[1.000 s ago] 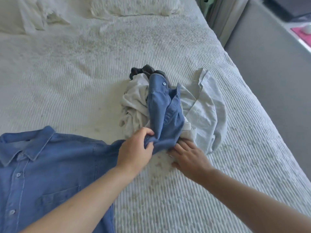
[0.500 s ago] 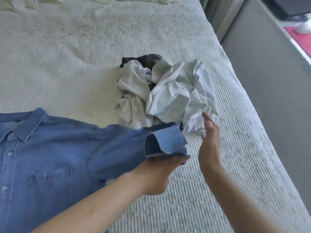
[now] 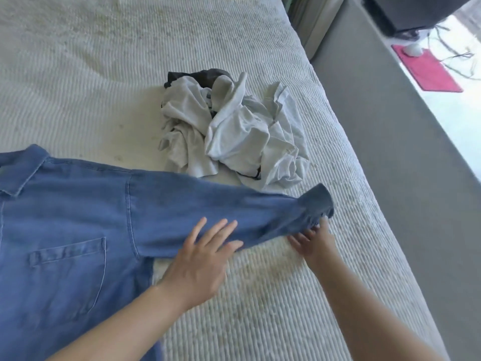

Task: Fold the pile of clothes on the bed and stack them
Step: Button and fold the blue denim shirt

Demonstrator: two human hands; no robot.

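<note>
From my head camera I look down on the bed, covered in a cream ribbed bedspread. A blue denim shirt lies spread front-up across the near left of it, collar toward the far left, chest pocket facing me, its body running off the left edge of the view. One sleeve stretches out flat to the right across the bedspread.

My left hand lies palm-down at the near edge of that sleeve, close to the armpit; the fingers are straight and spread, their tips resting on the denim, so this grip is open and holds nothing. My right hand is at the cuff end of the sleeve, its fingers reaching to the cuff's lower edge. That part is blurred, and I cannot tell whether this grip pinches the cloth or only touches it.

Beyond the sleeve, nearer the middle of the bed, sits the unfolded pile of clothes: crumpled pale grey and white garments with a dark garment showing at its far side. The near edge of the pile lies just beside the sleeve.

To the right of the bed runs a grey floor, and farther right a pink mat lies on a bright surface.
</note>
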